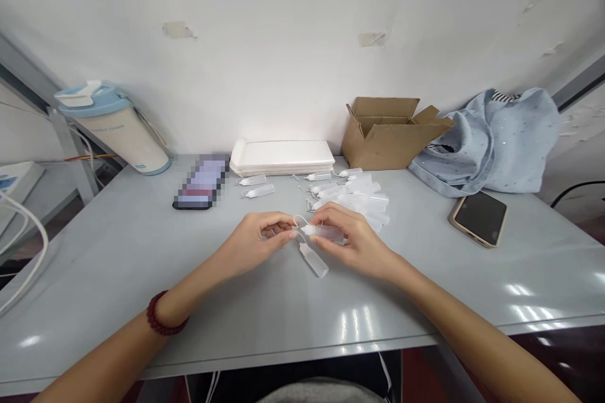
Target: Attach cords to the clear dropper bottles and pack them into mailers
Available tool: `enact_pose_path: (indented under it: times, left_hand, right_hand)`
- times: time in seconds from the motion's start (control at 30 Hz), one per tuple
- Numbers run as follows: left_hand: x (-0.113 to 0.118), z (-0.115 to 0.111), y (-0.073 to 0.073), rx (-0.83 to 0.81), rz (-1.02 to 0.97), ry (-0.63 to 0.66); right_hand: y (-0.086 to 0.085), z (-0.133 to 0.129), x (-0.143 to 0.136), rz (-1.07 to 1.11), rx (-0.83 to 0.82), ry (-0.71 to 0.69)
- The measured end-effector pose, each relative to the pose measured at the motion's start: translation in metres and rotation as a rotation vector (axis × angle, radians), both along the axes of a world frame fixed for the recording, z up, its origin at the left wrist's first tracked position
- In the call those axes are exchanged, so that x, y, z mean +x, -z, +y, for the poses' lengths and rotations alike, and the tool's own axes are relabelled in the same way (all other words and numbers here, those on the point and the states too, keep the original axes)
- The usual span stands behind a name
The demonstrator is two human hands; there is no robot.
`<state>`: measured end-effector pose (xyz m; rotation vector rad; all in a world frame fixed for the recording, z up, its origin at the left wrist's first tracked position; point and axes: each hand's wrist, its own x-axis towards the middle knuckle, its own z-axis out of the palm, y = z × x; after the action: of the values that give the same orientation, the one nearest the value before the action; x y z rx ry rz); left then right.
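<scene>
My right hand [362, 239] grips a small translucent dropper bottle [328, 232] between thumb and fingers, its narrow white tip pointing left. A thin white strap [302, 218] curves from that tip toward my left hand [250, 240]. The left thumb and fingertips are pinched together near the tip; whatever they hold, perhaps a small cap, is mostly hidden. Just below the hands, a second dropper bottle [314, 260] lies on the table with its strap reaching up to my left fingertips. Behind my right hand is a heap of similar bottles [362, 198]. Two more bottles [259, 191] lie farther left.
White flat trays [283, 154] are stacked against the wall, beside an open cardboard box [378, 145]. A tumbler [125, 135] and a phone [203, 182] stand and lie at left. A blue cloth bag [510, 145] and another phone [479, 218] are at right.
</scene>
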<state>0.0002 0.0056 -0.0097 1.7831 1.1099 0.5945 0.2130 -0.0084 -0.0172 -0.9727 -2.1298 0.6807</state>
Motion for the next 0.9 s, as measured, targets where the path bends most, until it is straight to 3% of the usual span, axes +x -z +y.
enact_pose_path:
  times: [0.23,0.67,0.9]
  left_hand:
    - [-0.004,0.002,-0.003,-0.052,-0.031,0.001]
    - [0.003,-0.007,0.004,-0.080,-0.078,0.000]
    - [-0.002,0.000,0.000,-0.047,-0.014,-0.010]
  right_hand:
    - [-0.001,-0.001,0.000,0.003,-0.028,0.010]
    - [0.003,-0.002,-0.002,-0.002,-0.024,-0.045]
    - [0.003,0.000,-0.002,0.012,-0.044,-0.016]
